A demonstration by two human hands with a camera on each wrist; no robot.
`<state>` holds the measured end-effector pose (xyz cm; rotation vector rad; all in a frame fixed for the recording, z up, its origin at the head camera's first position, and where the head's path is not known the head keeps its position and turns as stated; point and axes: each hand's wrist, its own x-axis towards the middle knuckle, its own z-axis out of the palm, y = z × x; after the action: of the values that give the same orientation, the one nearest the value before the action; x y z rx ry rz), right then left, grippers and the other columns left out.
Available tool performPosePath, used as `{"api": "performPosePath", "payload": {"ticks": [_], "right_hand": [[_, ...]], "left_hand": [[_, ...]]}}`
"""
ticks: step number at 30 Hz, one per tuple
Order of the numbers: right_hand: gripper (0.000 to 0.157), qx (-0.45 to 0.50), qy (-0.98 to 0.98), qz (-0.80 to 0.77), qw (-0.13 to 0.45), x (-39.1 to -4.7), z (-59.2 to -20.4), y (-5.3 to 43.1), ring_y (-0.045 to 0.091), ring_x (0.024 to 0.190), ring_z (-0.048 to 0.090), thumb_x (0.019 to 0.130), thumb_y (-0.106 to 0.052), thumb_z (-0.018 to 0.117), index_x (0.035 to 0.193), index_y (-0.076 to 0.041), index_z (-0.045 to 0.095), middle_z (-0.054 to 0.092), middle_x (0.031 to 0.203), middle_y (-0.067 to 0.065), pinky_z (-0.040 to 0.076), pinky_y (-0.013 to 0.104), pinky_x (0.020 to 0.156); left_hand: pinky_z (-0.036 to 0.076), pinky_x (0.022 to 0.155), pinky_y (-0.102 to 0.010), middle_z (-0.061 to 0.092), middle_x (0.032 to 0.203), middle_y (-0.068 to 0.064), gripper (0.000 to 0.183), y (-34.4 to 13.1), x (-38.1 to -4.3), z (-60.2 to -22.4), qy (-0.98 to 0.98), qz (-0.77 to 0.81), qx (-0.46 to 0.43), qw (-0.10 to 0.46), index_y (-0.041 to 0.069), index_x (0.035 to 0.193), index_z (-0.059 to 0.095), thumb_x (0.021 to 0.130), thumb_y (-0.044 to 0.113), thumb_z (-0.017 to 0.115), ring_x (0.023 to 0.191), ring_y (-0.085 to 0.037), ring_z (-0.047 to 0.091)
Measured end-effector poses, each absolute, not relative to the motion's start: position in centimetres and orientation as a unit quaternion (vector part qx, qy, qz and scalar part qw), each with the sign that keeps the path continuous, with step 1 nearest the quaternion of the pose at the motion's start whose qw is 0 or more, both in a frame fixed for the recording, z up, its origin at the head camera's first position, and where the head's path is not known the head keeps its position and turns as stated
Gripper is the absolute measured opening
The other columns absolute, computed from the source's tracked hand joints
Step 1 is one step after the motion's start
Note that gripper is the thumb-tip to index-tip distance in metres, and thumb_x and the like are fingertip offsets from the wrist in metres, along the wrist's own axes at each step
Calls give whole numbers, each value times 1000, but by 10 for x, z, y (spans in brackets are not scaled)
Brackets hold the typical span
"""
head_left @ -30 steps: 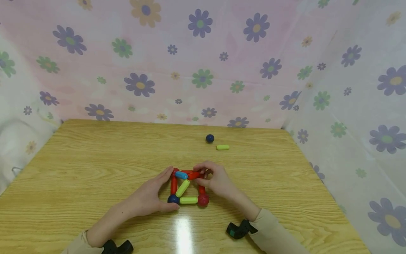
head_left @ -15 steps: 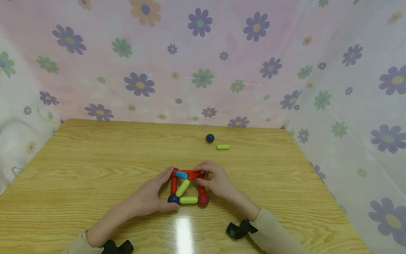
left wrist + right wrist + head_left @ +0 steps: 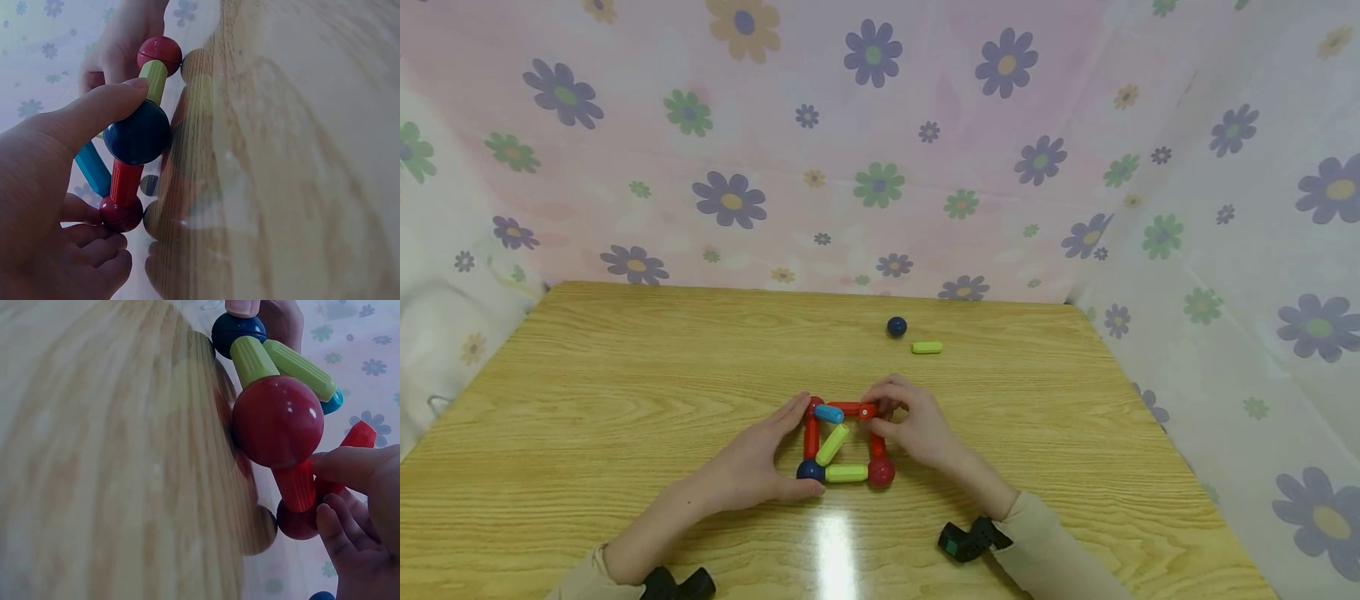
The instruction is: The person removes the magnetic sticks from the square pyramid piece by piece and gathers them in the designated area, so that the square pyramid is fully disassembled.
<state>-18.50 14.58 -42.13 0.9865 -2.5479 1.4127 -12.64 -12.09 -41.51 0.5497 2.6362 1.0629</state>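
Rod (red), pinched by right hand, has been tipped away from blue rod, end seemingly unjoined; frame gripped by left hand.

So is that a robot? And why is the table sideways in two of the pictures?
No robot, just a person's two bare hands. The picture with both arms comes from a camera on the person's head, looking forward and down. The other two come from each wrist, probably from the black gadgets there. They tilt with the arms, so the table likely looks sideways because of that.

On the table is a shape made of balls and rods. The left hand holds it, thumb on a blue ball and fingers at a red ball. The right hand pinches a red rod. Farther back lie a loose ball, also blue, and a loose rod, which is green.
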Motion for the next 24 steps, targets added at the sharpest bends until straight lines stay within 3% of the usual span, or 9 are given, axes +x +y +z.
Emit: {"api": "performPosePath", "payload": {"ticks": [11,18,24], "right_hand": [[24,271,-829,489,1,-184,-417,164,19,98,65,84,0,78,106,-6,70,68,108,8,57,25,86],[21,247,-838,487,-8,-189,-426,177,16,95,65,87,-12,78,106,-15,72,70,107,1,55,24,85],[22,203,-858,471,-31,-190,-426,178,16,97,62,89,-15,76,111,-13,73,72,108,1,49,25,85]], "left_hand": [[32,115,-59,21,166,-6,115,-121,-127,-415,903,366,190,124,12,160,21,75,60,81,150,-35,27],[32,115,-59,21,166,-6,115,-121,-127,-415,903,365,188,125,12,160,21,75,60,81,149,-36,28],[33,115,-59,21,166,-6,116,-122,-127,-415,904,362,190,122,11,160,21,74,61,80,149,-36,29]]}}
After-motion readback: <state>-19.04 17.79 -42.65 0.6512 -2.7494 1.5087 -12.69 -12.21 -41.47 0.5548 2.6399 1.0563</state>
